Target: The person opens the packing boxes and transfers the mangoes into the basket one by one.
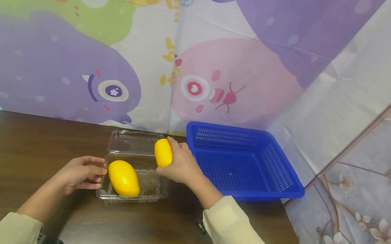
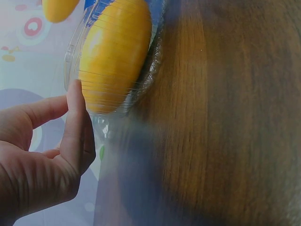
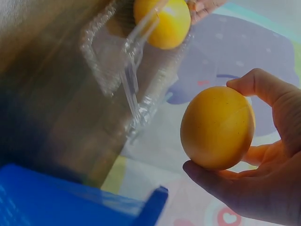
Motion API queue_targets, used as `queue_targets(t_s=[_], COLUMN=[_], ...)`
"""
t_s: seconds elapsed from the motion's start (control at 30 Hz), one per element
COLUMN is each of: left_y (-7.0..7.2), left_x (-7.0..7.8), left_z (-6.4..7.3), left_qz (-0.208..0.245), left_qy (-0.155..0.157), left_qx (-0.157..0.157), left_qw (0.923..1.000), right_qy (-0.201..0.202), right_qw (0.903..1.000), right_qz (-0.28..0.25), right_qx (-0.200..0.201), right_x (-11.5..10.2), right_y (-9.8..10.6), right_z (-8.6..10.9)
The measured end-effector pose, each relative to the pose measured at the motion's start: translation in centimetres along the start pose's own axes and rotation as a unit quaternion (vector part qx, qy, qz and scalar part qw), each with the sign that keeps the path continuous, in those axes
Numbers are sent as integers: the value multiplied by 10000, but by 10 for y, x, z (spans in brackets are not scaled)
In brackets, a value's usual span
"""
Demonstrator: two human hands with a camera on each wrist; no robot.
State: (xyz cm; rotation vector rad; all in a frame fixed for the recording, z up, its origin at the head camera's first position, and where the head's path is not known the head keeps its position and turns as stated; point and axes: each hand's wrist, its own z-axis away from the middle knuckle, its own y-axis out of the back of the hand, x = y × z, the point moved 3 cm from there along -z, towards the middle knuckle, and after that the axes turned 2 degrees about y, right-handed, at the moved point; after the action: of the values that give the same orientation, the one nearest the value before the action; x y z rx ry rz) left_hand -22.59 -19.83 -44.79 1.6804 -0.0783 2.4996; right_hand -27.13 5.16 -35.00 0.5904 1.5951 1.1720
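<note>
My right hand (image 1: 182, 165) holds a yellow mango (image 1: 163, 152) between thumb and fingers, above the right part of a clear plastic clamshell box (image 1: 149, 183). In the right wrist view this mango (image 3: 217, 128) is seen end-on, apart from the box. A second yellow mango (image 1: 124, 178) lies in the left part of the box, whose lid (image 1: 134, 143) stands open toward the wall. At the box's left side is my left hand (image 1: 77, 173), its fingers fairly straight and their tips touching the rim, as the left wrist view shows with the hand (image 2: 51, 150).
A blue plastic basket (image 1: 238, 192) with slotted walls stands right of the box, close behind my right hand. Both rest on a dark wooden table (image 1: 117, 229). A cartoon-printed cloth (image 1: 152, 102) hangs along the back, and a flower-patterned panel (image 1: 378, 202) borders the right side.
</note>
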Motion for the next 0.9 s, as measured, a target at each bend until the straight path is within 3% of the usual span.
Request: queue_targets(t_s=[0.3, 0.9], left_y=[0, 0], left_x=[0, 0], left_z=[-2, -1], left_qz=[-17, -48], left_qy=[6, 56], left_qx=[9, 24], left_qw=[10000, 10000], right_qy=[83, -468], right_qw=[9996, 9979], right_qz=[36, 139], right_qx=[252, 421], right_x=[8, 50], right_y=[26, 53], right_z=[3, 6])
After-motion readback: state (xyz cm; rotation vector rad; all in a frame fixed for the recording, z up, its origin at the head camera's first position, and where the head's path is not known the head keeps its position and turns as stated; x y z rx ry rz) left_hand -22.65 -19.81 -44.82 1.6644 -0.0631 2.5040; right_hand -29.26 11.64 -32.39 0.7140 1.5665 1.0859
